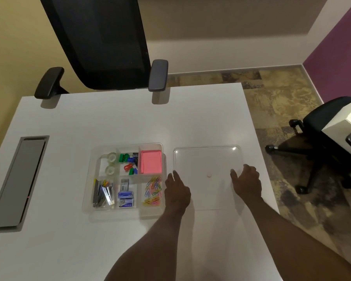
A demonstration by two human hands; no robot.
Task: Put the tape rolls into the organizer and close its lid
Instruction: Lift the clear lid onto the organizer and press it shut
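A clear plastic organizer (87,191) with several compartments sits on the white desk. Two clear tape rolls (111,163) lie in its back left compartment. The clear lid (207,157) lies flat on the desk just right of the organizer. My left hand (176,191) rests at the lid's left edge, between lid and organizer, fingers apart. My right hand (246,183) is at the lid's right edge, fingers spread. Whether either hand grips the lid is unclear; both look empty.
Other compartments hold pink sticky notes (151,164), coloured clips (129,163), paper clips (153,191), staple boxes (125,198) and staplers (102,195). A grey cable hatch (16,181) is set in the desk at left. A black office chair (109,43) stands behind the desk, another (322,138) at right.
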